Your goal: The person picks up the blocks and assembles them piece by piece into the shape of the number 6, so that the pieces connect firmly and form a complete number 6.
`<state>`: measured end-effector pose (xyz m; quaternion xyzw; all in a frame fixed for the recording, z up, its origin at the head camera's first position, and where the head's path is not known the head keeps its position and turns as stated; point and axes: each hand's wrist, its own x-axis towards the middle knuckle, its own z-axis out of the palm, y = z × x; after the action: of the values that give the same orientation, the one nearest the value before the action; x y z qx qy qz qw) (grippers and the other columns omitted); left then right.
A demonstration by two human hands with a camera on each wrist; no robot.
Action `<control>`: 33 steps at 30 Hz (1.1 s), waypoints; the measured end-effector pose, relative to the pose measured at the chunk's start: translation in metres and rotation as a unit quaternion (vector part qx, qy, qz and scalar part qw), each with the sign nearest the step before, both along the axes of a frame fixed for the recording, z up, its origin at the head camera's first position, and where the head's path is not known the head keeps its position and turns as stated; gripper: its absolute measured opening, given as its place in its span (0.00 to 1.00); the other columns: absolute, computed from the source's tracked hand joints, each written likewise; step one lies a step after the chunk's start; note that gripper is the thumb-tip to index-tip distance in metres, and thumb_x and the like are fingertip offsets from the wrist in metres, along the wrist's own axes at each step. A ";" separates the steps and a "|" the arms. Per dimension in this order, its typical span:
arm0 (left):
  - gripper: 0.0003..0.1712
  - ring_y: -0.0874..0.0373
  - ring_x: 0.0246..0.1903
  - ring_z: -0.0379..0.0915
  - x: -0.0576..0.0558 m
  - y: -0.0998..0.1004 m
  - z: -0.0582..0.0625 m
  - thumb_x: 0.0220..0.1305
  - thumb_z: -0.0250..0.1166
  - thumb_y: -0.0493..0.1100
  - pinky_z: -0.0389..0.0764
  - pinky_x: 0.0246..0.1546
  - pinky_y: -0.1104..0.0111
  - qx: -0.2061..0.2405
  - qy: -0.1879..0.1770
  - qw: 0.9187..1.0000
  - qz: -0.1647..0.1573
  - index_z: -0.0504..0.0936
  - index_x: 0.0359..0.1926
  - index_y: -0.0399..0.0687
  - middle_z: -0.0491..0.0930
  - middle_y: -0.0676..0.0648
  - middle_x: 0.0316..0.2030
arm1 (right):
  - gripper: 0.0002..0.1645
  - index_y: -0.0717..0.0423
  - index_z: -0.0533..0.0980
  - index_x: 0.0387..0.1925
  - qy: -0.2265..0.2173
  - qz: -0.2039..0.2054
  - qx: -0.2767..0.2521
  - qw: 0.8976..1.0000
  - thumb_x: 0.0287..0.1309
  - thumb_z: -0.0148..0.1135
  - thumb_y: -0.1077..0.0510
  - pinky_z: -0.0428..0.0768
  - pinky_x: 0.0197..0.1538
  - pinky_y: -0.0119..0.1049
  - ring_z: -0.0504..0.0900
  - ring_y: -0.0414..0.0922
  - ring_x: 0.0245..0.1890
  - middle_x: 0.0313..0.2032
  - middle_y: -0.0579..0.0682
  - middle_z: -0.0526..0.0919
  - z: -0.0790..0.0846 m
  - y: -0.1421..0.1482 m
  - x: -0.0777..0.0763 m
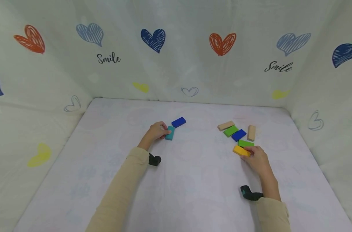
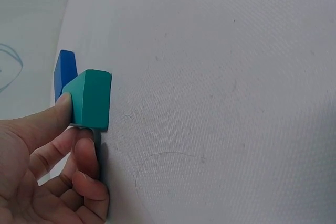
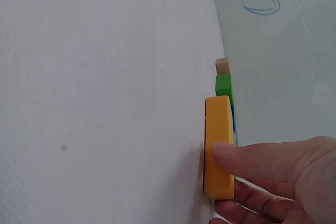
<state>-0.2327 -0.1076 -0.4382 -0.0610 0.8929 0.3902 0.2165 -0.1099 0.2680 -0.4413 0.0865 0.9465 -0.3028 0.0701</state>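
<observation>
On the left, my left hand (image 1: 157, 131) pinches a teal block (image 1: 170, 133) between thumb and fingers. Just beyond it lies a blue block (image 1: 178, 122), whose near end is close to the teal one. My right hand (image 1: 256, 158) holds a yellow-orange block (image 1: 241, 151) by its right end, thumb on its face in the right wrist view. Right behind the yellow block is a green block (image 1: 246, 143). Farther back in the same cluster are a second blue block (image 1: 238, 135), another green block (image 1: 231, 131) and two bare wood blocks, one slanted (image 1: 226, 125) and one lengthwise (image 1: 251, 133).
A white cloth-covered table (image 1: 193, 180) lies under everything. Pale curtain walls (image 1: 187, 71) printed with hearts stand at its back and sides. Black wrist devices (image 1: 155, 160) stick out from both forearms, low over the table.
</observation>
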 end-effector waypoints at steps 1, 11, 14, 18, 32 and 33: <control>0.17 0.60 0.25 0.69 0.000 0.000 0.000 0.60 0.63 0.48 0.69 0.26 0.74 0.000 0.001 1.000 -0.001 0.72 0.45 0.44 0.75 0.48 0.27 | 0.26 0.71 0.68 0.55 -0.001 0.001 0.001 1.000 0.58 0.59 0.62 0.67 0.57 0.58 0.67 0.63 0.50 0.52 0.71 0.66 0.000 0.000 0.000; 0.16 0.61 0.24 0.69 0.003 0.000 0.004 0.59 0.64 0.47 0.68 0.26 0.73 0.007 0.001 1.000 0.003 0.73 0.43 0.43 0.75 0.49 0.25 | 0.24 0.72 0.69 0.53 0.009 -0.002 0.002 1.000 0.56 0.60 0.63 0.69 0.54 0.55 0.69 0.61 0.46 0.49 0.70 0.67 -0.001 -0.004 0.002; 0.16 0.60 0.24 0.69 0.002 0.001 0.004 0.60 0.64 0.47 0.68 0.26 0.73 0.005 -0.003 1.000 0.002 0.73 0.44 0.44 0.75 0.48 0.26 | 0.24 0.72 0.69 0.53 0.013 -0.005 0.001 1.000 0.55 0.60 0.63 0.70 0.51 0.54 0.69 0.59 0.44 0.48 0.69 0.67 -0.001 -0.006 0.003; 0.16 0.60 0.24 0.69 0.001 0.001 0.004 0.59 0.64 0.47 0.68 0.26 0.73 0.004 -0.007 1.000 0.001 0.73 0.43 0.44 0.75 0.48 0.25 | 0.25 0.72 0.69 0.53 0.016 -0.006 0.000 1.000 0.55 0.61 0.62 0.71 0.48 0.50 0.68 0.57 0.42 0.45 0.67 0.68 0.000 -0.009 0.003; 0.16 0.60 0.23 0.69 -0.001 0.000 0.003 0.59 0.64 0.47 0.68 0.25 0.72 0.011 -0.011 1.000 0.008 0.73 0.43 0.44 0.74 0.48 0.24 | 0.29 0.68 0.64 0.57 -0.014 -0.008 -0.053 0.998 0.56 0.60 0.60 0.71 0.52 0.50 0.67 0.56 0.45 0.48 0.65 0.69 0.004 -0.032 0.003; 0.16 0.60 0.23 0.69 -0.001 0.000 0.002 0.59 0.64 0.47 0.68 0.25 0.72 0.011 -0.012 1.000 0.009 0.73 0.43 0.44 0.74 0.48 0.24 | 0.29 0.68 0.64 0.57 -0.014 -0.006 -0.054 0.998 0.57 0.60 0.60 0.71 0.52 0.49 0.68 0.56 0.45 0.48 0.65 0.69 0.004 -0.034 0.003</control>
<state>-0.2336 -0.1081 -0.4359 -0.0717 0.8853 0.4012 0.2242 -0.1073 0.2341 -0.4377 0.0927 0.9270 -0.3530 0.0862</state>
